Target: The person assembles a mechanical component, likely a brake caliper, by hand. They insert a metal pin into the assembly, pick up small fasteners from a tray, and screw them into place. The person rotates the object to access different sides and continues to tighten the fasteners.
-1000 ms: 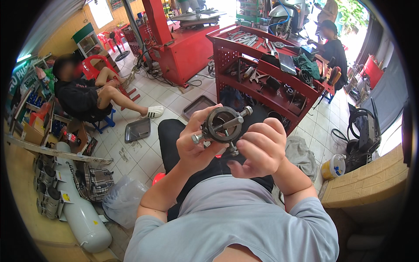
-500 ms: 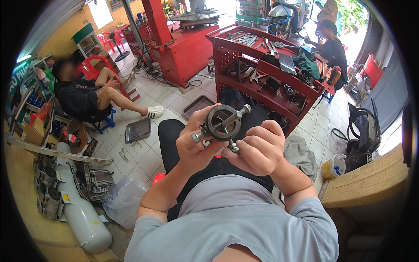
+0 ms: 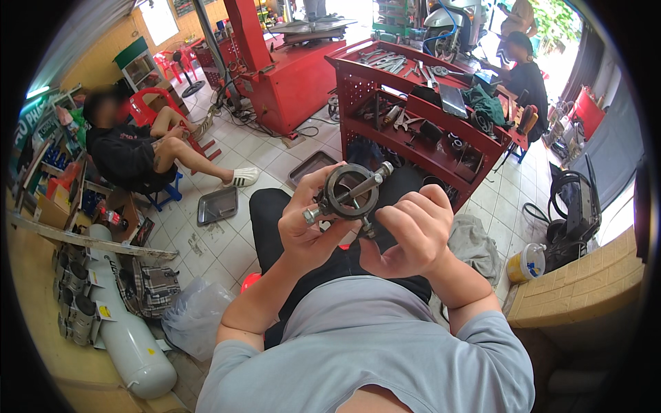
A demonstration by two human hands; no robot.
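My left hand [image 3: 308, 230] is closed around a dark metal ring [image 3: 331, 191] with bolts through it, held up above my lap. A long bolt [image 3: 366, 186] crosses the ring's opening, and a hex bolt head [image 3: 309, 216] sticks out beside my left thumb. At the ring's lower right, a smaller bolt [image 3: 368, 228] points toward my right hand [image 3: 418, 233]. The right thumb and curled forefinger are parted on either side of that bolt's end, with nothing visible between them. My left fingertips are partly hidden behind the ring.
Ahead stands a red tool cart [image 3: 413, 113] with wrenches and other tools. Metal trays [image 3: 217, 206] lie on the tiled floor. A seated person [image 3: 127, 155] is at left, another [image 3: 527, 82] beyond the cart. A grey cylinder [image 3: 141, 358] and yellow-lidded bucket [image 3: 525, 263] flank me.
My right thumb and forefinger have come off the small bolt and spread apart, the hand shifting slightly right. My left hand and the ring have barely moved.
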